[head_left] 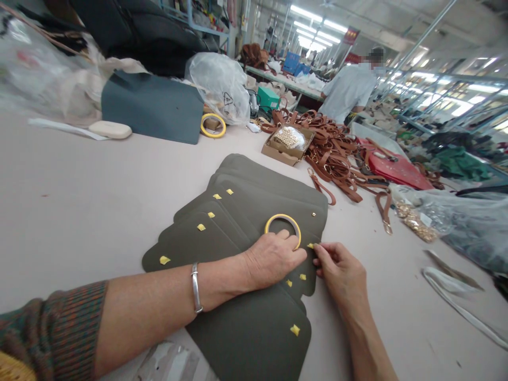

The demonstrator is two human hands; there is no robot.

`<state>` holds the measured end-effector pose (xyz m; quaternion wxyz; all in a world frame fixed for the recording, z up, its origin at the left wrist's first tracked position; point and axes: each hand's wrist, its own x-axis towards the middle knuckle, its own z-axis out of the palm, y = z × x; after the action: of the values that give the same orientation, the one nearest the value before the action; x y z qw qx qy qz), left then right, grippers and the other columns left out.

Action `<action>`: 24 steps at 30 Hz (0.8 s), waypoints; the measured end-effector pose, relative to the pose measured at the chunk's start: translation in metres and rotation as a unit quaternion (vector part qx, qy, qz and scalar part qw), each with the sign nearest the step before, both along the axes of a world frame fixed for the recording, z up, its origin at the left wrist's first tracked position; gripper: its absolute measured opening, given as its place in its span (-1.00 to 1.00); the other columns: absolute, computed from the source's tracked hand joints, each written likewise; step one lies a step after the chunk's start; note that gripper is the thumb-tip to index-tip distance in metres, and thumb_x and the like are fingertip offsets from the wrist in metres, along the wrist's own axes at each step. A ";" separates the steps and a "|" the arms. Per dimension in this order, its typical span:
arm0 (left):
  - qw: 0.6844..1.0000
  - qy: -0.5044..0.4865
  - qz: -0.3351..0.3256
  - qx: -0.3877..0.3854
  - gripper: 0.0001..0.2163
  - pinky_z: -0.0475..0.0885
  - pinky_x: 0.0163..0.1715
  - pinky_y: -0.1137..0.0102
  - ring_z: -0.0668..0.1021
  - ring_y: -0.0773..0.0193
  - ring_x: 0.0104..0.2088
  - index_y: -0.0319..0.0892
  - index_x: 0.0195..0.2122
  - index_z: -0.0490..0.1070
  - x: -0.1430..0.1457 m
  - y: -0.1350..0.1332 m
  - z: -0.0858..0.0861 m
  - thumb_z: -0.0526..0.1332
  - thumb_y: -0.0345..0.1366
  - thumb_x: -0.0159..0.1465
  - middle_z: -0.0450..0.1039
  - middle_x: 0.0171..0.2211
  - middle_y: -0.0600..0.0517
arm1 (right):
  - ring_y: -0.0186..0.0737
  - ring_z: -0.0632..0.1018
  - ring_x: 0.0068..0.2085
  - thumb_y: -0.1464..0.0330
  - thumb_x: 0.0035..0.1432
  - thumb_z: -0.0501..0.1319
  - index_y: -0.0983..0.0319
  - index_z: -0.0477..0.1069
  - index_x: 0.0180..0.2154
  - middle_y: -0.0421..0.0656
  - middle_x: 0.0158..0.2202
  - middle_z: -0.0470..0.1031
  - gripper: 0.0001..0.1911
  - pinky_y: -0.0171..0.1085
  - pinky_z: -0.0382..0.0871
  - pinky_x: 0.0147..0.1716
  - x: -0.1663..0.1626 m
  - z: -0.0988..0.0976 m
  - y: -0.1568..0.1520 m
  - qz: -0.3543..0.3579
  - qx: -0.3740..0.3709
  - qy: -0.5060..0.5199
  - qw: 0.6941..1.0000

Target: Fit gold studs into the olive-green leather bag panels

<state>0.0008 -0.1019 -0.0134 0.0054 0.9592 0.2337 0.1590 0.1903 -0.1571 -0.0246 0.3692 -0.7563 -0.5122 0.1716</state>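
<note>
My left hand rests over dark olive leather panels, its fingers curled round a roll of yellow tape. The panels lie fanned out in an overlapping stack. Small yellow tape pieces are stuck near their edges on both sides. At the stack's right edge my right hand pinches a small yellow tape piece between thumb and finger. That piece is at the panel's surface; whether it is stuck down I cannot tell. A small gold stud shows on an upper panel.
Behind the panels stand a cardboard box of gold hardware and a heap of brown leather straps. Another yellow tape roll lies by a dark grey sheet. Plastic bags are at right. A person stands farther back.
</note>
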 end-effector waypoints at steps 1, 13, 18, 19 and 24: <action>1.000 0.000 0.002 0.000 -0.85 0.41 -0.38 0.30 0.41 0.14 -0.26 -0.18 -0.26 0.35 0.000 0.000 0.000 0.00 -0.39 0.36 0.38 -0.28 -0.07 | -0.22 0.54 -0.54 0.01 0.10 0.21 0.26 0.52 -0.26 -0.13 -0.51 0.56 -0.57 -0.28 0.41 -0.53 0.001 -0.001 -0.003 0.011 -0.004 0.008 1.000; 1.000 -0.003 0.000 0.016 -0.89 0.40 -0.35 0.25 0.44 0.12 -0.32 -0.18 -0.21 0.32 0.000 0.000 -0.005 0.04 -0.42 0.30 0.38 -0.34 -0.02 | -0.24 0.54 -0.44 0.20 0.17 0.13 0.20 0.52 -0.41 -0.17 -0.47 0.57 -0.71 -0.30 0.30 -0.39 -0.013 0.002 0.008 0.047 0.046 -0.188 0.980; 1.000 -0.006 -0.014 0.007 -0.88 0.38 -0.37 0.30 0.45 0.17 -0.35 -0.21 -0.20 0.32 -0.002 0.004 0.002 0.03 -0.42 0.30 0.39 -0.32 -0.04 | -0.28 0.48 -0.49 0.23 0.13 0.15 0.19 0.48 -0.47 -0.22 -0.52 0.51 -0.76 -0.32 0.24 -0.44 -0.014 0.008 0.002 0.087 0.004 -0.172 0.981; 1.000 -0.013 -0.019 0.009 -0.89 0.38 -0.36 0.32 0.45 0.18 -0.34 -0.21 -0.21 0.32 -0.004 0.006 0.004 0.03 -0.42 0.30 0.39 -0.31 -0.04 | -0.28 0.48 -0.49 0.24 0.13 0.15 0.19 0.47 -0.47 -0.22 -0.52 0.51 -0.77 -0.32 0.24 -0.45 -0.014 0.010 0.000 0.105 -0.009 -0.163 0.981; 0.999 -0.041 -0.031 0.005 -0.87 0.39 -0.32 0.38 0.47 0.23 -0.32 -0.19 -0.20 0.33 -0.012 0.012 0.009 0.02 -0.41 0.33 0.41 -0.30 0.01 | -0.28 0.46 -0.52 0.27 0.13 0.16 0.19 0.47 -0.50 -0.23 -0.57 0.48 -0.77 -0.31 0.24 -0.50 -0.014 0.017 -0.008 0.175 -0.066 -0.117 0.975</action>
<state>-0.0113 -0.0903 -0.0044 0.0155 0.9586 0.2027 0.1993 0.1767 -0.1651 -0.0075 0.2203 -0.6928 -0.6634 0.1775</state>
